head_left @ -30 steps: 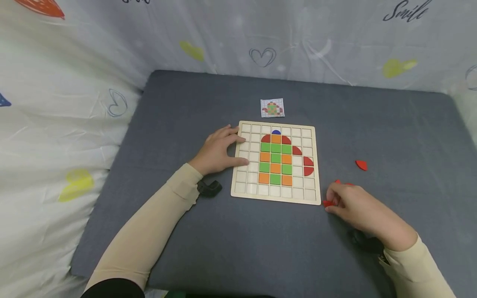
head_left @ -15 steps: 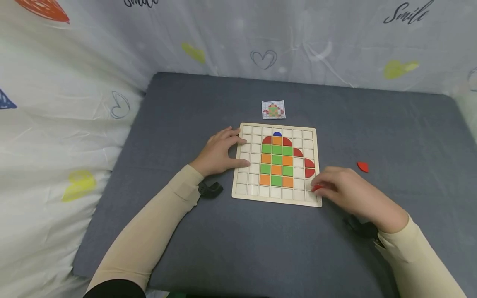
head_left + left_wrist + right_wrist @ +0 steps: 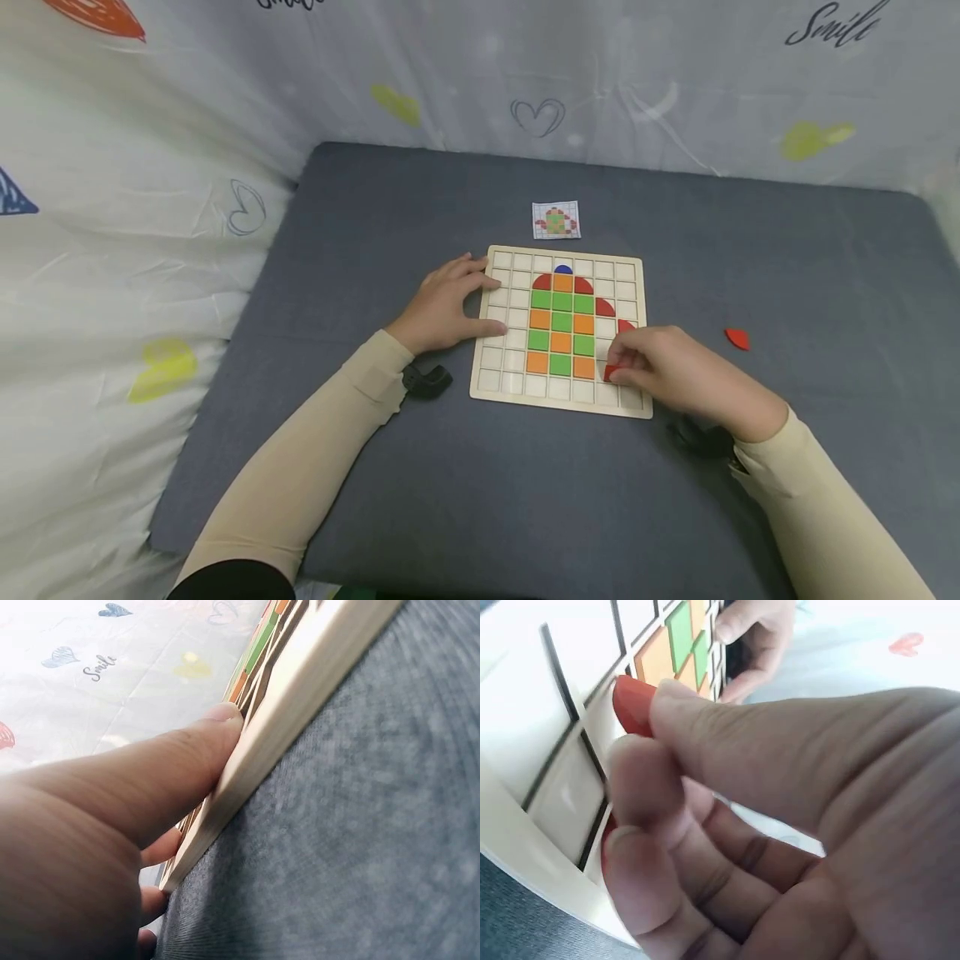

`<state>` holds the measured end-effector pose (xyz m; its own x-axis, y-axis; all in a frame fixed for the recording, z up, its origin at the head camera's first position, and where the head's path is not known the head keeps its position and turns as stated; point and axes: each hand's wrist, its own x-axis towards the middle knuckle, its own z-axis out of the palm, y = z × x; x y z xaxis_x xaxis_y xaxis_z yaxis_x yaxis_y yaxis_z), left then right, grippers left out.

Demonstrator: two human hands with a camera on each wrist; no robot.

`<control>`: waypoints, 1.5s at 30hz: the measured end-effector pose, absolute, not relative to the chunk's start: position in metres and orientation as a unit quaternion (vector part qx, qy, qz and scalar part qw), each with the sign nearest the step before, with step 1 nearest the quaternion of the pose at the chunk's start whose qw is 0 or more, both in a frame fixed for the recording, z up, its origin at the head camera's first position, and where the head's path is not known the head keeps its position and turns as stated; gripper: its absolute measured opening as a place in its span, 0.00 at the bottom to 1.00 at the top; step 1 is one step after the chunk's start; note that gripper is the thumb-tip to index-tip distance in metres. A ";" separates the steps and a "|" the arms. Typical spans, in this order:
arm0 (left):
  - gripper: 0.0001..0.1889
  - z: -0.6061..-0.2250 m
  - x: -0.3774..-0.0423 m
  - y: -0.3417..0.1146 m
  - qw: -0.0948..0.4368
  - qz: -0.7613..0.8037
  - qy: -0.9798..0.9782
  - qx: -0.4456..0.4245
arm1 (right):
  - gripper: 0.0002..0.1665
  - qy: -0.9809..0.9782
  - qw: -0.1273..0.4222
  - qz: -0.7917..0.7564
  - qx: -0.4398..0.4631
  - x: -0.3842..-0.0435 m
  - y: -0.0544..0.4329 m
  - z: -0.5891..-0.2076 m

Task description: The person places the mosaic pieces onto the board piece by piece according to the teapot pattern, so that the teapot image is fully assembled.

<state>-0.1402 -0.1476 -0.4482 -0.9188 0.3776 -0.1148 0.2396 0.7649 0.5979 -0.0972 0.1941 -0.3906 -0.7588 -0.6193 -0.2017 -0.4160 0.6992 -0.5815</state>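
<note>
A wooden grid board (image 3: 480, 379) lies on the table, with orange squares, green squares, red quarter-circle tiles and a blue half-circle tile (image 3: 563, 269) set in its cells. My left hand (image 3: 448, 307) rests on the board's left edge, thumb and fingertips on the rim and outer cells. Over the lower right cells, my right hand (image 3: 663, 367) pinches a red quarter-circle tile (image 3: 634, 703) between thumb and index finger. In the right wrist view the tile is close to the board surface; contact is unclear. More red shows behind a lower finger there. My right hand hides some right-side cells.
A small printed card (image 3: 557, 220) with a coloured grid picture lies beyond the board. One loose red quarter-circle tile (image 3: 738, 338) lies on the grey table (image 3: 465, 492) to the right. A patterned white curtain (image 3: 465, 75) hangs behind and at the left.
My right hand has picked up red tile from the table beside the board and carried it left over the lower right cells. The left hand stays on the board's edge.
</note>
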 end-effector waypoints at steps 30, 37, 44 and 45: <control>0.39 -0.449 -0.140 -0.147 0.114 0.304 0.931 0.166 | 0.08 0.906 0.171 -0.251 -0.294 -0.104 0.184 -0.406; 0.39 -0.449 -0.141 -0.146 0.115 0.301 0.932 0.166 | 0.05 0.908 0.169 -0.276 -0.266 -0.103 0.190 -0.400; 0.39 -0.449 -0.141 -0.147 0.115 0.300 0.933 0.163 | 0.10 0.930 0.146 -0.237 -0.239 -0.111 0.223 -0.374; 0.39 -0.449 -0.141 -0.147 0.115 0.300 0.933 0.164 | 0.11 0.935 0.144 -0.228 -0.231 -0.113 0.229 -0.370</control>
